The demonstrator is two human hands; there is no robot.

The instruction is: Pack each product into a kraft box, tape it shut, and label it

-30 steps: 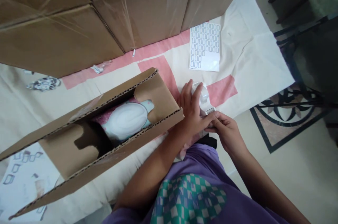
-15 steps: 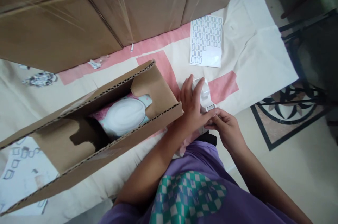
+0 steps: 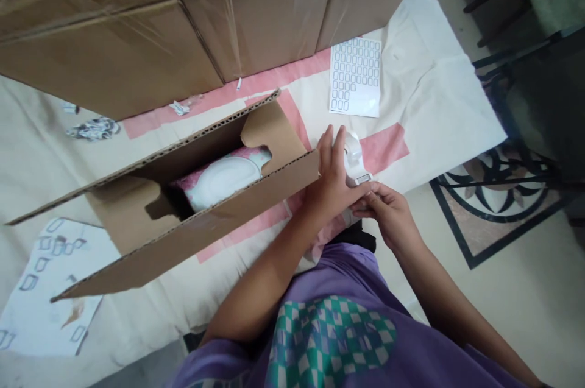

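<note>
A white tape dispenser point(image 3: 358, 164) with a roll of clear tape lies on the cloth. My left hand point(image 3: 329, 176) holds it, fingers along its left side and thumb by its cutter end. My right hand point(image 3: 389, 210) is closed in a pinch just below the cutter, its fingertips meeting my left thumb. Whatever is in that pinch is too small to make out. Left of my hands stands an open long cardboard box point(image 3: 256, 193). Inside it lies a pink and light-blue floral pack point(image 3: 228, 179) with a white oval top.
Large taped cardboard boxes point(image 3: 265, 16) stand along the back. A sheet of outlined labels point(image 3: 355, 86) lies beyond the dispenser. Another marked paper point(image 3: 50, 309) lies at left, near crumpled scraps point(image 3: 94, 129). The cloth-covered edge point(image 3: 457, 159) drops to a tiled floor at right.
The view has shifted slightly, and the open box appears higher in it. My left fingers have slid a little left, baring more of the tape roll. The right hand keeps its pinch.
</note>
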